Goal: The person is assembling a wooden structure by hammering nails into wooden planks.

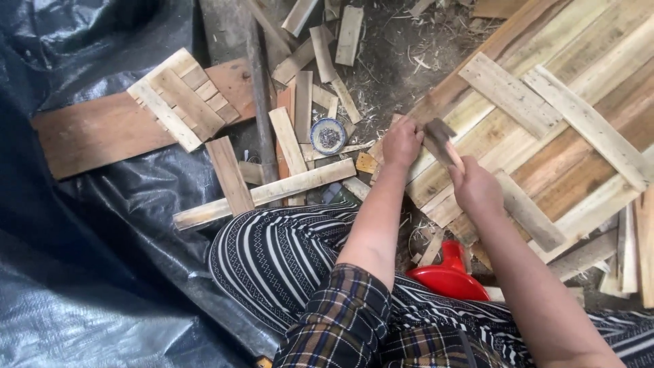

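Gripping a hammer (439, 140) by its wooden handle, your right hand (477, 187) has its fingers wrapped tight, the dark head raised just above the slatted wooden panel (545, 116). Your left hand (400, 142) sits beside the hammer head at the panel's near edge, fingers curled down onto the wood; whether they pinch anything there cannot be told. A small round tin (328, 135) lies to the left among loose wooden slats (289, 140). One long slat (266, 194) rests across the black tarp (102, 272). A red plastic stool (449, 276) shows under your forearms.
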